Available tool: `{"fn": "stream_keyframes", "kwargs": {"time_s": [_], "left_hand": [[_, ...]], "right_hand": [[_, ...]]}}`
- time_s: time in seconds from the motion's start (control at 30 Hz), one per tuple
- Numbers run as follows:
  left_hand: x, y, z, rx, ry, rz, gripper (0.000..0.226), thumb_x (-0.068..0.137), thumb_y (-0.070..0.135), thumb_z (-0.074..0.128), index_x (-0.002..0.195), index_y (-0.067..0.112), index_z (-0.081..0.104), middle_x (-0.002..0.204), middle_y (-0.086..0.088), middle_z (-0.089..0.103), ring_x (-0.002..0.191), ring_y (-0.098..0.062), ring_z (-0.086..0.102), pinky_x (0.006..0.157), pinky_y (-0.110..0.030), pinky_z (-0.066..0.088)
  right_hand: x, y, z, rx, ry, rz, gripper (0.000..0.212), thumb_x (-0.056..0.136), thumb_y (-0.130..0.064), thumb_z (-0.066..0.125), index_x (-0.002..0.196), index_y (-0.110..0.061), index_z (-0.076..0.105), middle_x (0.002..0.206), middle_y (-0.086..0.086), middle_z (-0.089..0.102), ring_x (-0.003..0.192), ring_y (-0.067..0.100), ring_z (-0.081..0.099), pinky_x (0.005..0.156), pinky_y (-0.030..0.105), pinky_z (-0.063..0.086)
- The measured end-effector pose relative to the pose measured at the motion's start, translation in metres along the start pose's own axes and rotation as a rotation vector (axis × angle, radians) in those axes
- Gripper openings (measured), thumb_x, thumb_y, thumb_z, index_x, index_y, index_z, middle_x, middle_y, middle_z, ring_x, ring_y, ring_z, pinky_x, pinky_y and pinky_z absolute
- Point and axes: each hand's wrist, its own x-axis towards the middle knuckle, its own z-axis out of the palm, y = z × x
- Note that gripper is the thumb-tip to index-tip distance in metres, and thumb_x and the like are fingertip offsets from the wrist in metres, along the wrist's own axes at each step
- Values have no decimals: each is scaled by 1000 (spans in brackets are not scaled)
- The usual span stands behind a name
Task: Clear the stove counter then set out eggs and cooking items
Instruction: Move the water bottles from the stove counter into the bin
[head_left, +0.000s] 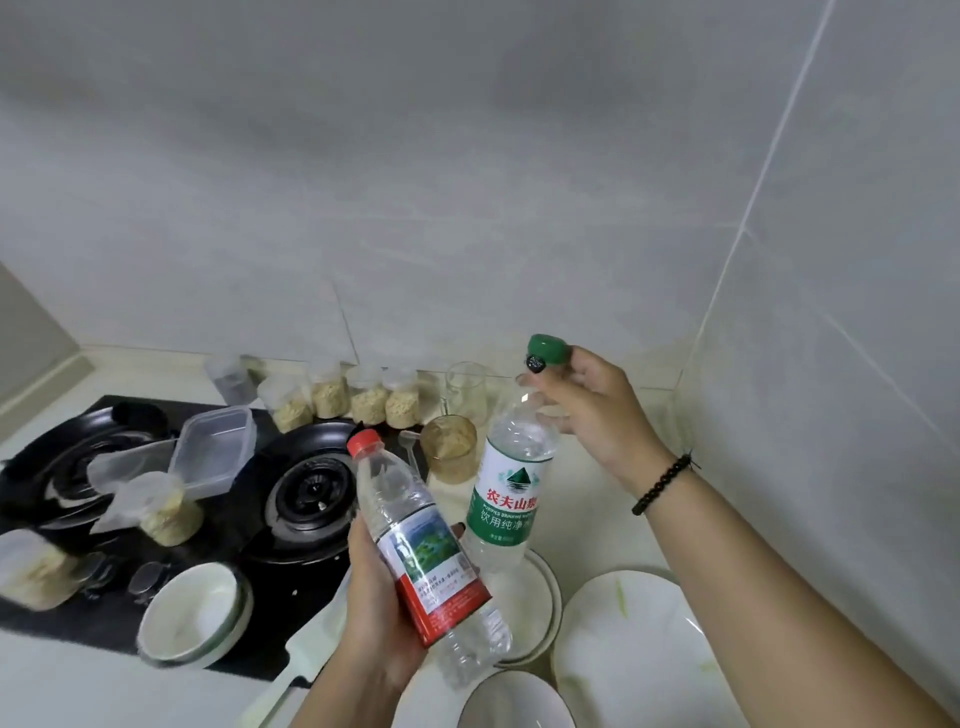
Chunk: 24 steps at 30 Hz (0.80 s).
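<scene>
My left hand (379, 587) grips a clear water bottle with a red cap and red label (415, 545), tilted over the counter's front. My right hand (587, 410) holds a second clear bottle with a green label (506, 499) by its neck, fingers curled just under the green cap (548, 349). Both bottles hang above the stacked white plates (634, 654). The black gas stove (306, 499) lies to the left, with a clear plastic box (213, 447) and several grain-filled jars (166, 514) on it. No eggs are in view.
A white bowl (192, 618) stands at the stove's front edge. More grain jars (363, 400) and an empty glass (467, 384) line the back wall, with a brown-filled glass mug (449, 452) before them. White tiled walls close in behind and to the right.
</scene>
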Motion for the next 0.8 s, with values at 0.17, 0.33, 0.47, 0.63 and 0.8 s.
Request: {"fn": "stream_keyframes", "kwargs": {"time_s": [0.17,0.33,0.47,0.63,0.8], "left_hand": [[-24,0,-33,-131,5,64,74,81,68,47,128,13,61,129,-7,62,90,-27,61,81,-41,50],[-58,10,-56,-167,139,140,60,77,69,51,74,11,66,77,-17,64,63,-30,58,67,-40,49],[-92,30,-71,-205,200,209,59,71,70,57,72,11,60,71,-17,58,61,-30,56,71,-45,50],[-128,60,-107,-155,228,297,66,83,69,44,80,6,62,70,-21,63,54,-29,60,55,-36,56],[-164,83,-162,-168,279,268,65,84,65,50,89,2,64,80,-28,63,59,-35,63,58,-39,57]], "right_hand": [[-12,4,39,127,-127,-18,19,91,-27,61,108,-17,63,105,-3,70,97,8,66,83,26,53],[-37,-4,103,123,-348,-168,27,89,-38,59,112,-25,60,109,-14,69,111,7,61,98,23,48],[-55,8,145,117,-402,-226,66,78,-60,65,134,-31,46,131,-11,59,122,7,55,101,27,46],[-86,22,200,315,-363,-136,73,76,-47,68,140,-28,39,122,-16,64,114,2,60,87,19,51],[-108,6,259,386,-373,29,90,62,-71,70,135,-22,50,122,7,65,112,28,63,92,49,53]]}}
